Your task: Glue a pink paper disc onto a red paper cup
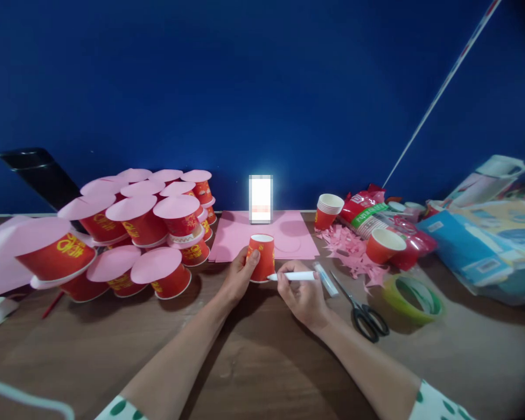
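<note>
A red paper cup [262,261] stands upright in the middle, its white rim uppermost. My left hand [240,273] is closed round its left side, thumb across the front. In my right hand [301,296] is a white marker pen [298,276], gripped like a pencil. The pen's tip points left and is at the cup's lower right side; whether it touches I cannot tell. Right beside that hand lie a small clear-and-blue tube [326,280] and black-handled scissors [369,321]. Behind the cup are pink paper sheets [289,233].
Red cups with pink paper discs [133,210] are stacked at the left. At the right are nested cups [328,210], pink paper scraps [352,256], a roll of tape [413,298], a red plastic bag [413,242] and a blue package [476,239]. A bright blurred-out screen [261,198] stands against the blue wall.
</note>
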Tool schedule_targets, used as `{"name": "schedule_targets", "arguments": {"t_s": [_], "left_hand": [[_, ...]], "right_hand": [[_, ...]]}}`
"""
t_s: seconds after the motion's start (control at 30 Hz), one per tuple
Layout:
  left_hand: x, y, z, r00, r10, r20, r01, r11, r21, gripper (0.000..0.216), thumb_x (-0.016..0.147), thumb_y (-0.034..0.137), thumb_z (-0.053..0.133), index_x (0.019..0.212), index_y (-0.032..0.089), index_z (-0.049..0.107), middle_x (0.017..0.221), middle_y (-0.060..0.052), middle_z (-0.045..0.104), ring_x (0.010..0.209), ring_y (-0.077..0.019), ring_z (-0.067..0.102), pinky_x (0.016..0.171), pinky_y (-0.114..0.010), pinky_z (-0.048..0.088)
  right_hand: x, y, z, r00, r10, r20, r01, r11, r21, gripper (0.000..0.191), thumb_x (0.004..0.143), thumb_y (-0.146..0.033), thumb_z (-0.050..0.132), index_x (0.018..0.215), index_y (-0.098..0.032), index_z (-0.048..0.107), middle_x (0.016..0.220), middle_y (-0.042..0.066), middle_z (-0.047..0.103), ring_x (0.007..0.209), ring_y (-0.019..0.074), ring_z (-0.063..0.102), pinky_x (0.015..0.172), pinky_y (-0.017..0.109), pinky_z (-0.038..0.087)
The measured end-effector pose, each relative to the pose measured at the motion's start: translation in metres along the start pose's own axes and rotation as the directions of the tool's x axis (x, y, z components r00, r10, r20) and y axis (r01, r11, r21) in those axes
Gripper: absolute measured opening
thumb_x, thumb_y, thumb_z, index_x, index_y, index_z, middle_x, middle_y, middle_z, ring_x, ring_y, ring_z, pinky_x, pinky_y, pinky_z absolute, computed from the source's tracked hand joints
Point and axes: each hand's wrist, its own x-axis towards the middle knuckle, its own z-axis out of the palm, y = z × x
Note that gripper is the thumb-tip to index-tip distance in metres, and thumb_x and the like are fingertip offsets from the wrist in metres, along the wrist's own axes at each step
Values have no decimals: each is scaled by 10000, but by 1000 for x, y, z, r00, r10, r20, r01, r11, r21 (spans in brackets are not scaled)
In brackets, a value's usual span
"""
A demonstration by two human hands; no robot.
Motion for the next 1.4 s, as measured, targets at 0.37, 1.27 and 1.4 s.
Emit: {"name": "schedule_targets", "arguments": {"t_s": [0.37,1.27,1.4], "left_hand": [[-3,3,0,999,-28,29,29,999,-16,472,741,590,622,911,152,582,740,-5,628,618,-121,568,589,-236,449],[-3,3,1,999,38,18,-40,994,98,493,803,592,536,1033,160,593,829,-28,628,709,-148,563,663,-257,453],[-3,4,1,998,51,19,-53,992,115,484,799,592,541,1007,160,600,818,-23,623,710,-146,556,670,-253,444]], "right_hand": [[2,-1,-2,999,-31,-32,30,999,-26,144,886,-194,482,755,-200,542,667,12,615,595,144,580,634,260,465],[0,4,1,1000,-23,13,23,1000,-8,141,892,-218,479,766,-195,540,669,11,613,605,138,575,637,257,462],[1,3,0,999,-37,-13,37,999,-21,142,890,-209,477,764,-194,540,677,14,616,618,141,580,652,257,464]]}}
